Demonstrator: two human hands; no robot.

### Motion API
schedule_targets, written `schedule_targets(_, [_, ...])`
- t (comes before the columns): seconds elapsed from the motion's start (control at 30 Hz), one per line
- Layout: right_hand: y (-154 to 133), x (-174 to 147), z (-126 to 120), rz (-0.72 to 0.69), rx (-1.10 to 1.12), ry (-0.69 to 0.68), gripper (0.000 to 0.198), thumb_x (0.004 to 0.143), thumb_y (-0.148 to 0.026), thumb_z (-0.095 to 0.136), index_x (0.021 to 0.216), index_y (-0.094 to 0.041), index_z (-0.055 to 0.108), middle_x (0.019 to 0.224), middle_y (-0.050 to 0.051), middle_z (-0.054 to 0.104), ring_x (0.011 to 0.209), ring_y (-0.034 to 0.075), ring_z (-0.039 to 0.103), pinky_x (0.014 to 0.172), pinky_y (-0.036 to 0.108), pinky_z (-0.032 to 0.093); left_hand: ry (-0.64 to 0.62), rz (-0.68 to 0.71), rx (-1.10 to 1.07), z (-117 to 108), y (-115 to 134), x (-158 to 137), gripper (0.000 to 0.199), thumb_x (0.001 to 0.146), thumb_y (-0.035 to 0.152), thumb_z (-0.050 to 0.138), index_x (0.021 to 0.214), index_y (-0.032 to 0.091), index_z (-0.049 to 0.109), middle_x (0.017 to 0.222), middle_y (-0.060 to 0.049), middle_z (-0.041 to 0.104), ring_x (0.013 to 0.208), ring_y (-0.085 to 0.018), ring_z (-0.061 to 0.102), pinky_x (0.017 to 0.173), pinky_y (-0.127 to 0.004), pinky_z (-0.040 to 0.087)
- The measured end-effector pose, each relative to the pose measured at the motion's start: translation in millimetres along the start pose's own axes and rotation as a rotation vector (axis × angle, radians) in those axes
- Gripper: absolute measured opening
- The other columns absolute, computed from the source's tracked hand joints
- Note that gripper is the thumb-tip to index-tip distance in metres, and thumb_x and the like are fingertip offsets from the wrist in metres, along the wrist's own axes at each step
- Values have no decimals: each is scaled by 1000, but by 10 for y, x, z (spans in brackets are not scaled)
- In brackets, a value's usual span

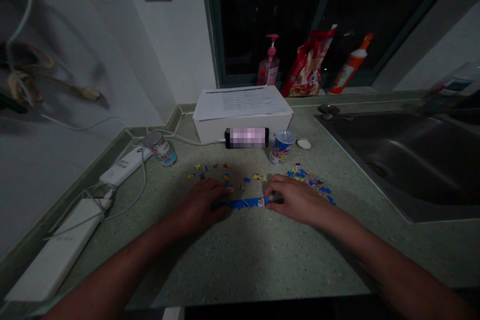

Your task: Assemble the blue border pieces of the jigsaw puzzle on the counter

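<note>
At your far left, a white cord (27,15) hangs against the wall. Below it, a larger white unit (56,260) lies on the counter (240,270), with a smaller white unit (123,166) just beyond it and a cable (144,180) looping around them. A jar (164,151) with a metal lid stands beside the smaller unit's far end.

Your left hand (202,205) rests low over the counter, fingers bent, fingertips at the left end of the puzzle strip (243,204). You have it turned so that I cannot tell whether it grips the strip.

The strip, mostly blue, lies flat in front of you, spanning the space between your hands. Loose pieces (226,178) are scattered just beyond it. Farther back, a white box (210,129) carries papers (240,101), and a phone (246,138) stands before its front with its screen blurred out.

Your right hand (290,197) is curled, thumb and fingers at the strip's right end; whether they pinch it, I cannot tell. Behind that hand you have a cup (281,149), with a round lid (304,144) lying near it. A pile of pieces (300,175) spreads just beyond your right hand and wrist.

By the window are a pump bottle (268,66), a red bag (309,67) and an orange bottle (348,70). The sink (356,175) is at your far right.
</note>
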State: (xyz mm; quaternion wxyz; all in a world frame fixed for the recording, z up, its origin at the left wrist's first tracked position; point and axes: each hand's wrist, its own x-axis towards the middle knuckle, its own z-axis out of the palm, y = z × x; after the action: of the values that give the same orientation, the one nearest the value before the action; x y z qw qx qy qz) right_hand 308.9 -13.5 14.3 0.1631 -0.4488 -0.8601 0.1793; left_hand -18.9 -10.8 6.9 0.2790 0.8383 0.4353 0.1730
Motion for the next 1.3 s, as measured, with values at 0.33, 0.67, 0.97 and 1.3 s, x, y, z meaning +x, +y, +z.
schedule_targets(0.33, [18, -3, 15, 0, -14, -3, 26, 84, -15, 92, 99, -29, 77, 102, 1, 75, 96, 23, 76, 83, 36, 61, -6, 5, 3, -4, 7, -16, 35, 94, 33, 80, 129, 31, 80, 121, -9, 76, 117, -34, 66, 107, -54, 51])
schedule_targets(0.67, [-1, 8, -8, 13, -11, -17, 28, 83, -14, 94, 101, -28, 78, 105, 2, 75, 98, 23, 76, 84, 36, 61, -7, 11, 3, -9, 4, -8, 34, 94, 33, 81, 127, 31, 81, 120, -10, 76, 115, -35, 67, 105, -54, 50])
schedule_targets(0.97, [-13, 7, -10, -88, 49, -59, 20, 95, -11, 83, 102, -30, 85, 99, 1, 75, 96, 20, 76, 84, 34, 58, -13, 17, 6, -33, 41, -11, 35, 96, 35, 80, 130, 31, 80, 118, -9, 76, 115, -34, 67, 105, -53, 50])
schedule_targets(1.3, [-55, 54, -119, 89, -27, -39, 17, 102, -11, 67, 102, -23, 79, 105, 6, 76, 99, 22, 74, 88, 36, 55, 39, 13, 114, -16, -7, -2, 23, 103, 27, 68, 124, 29, 79, 113, -8, 77, 110, -30, 69, 103, -51, 55])
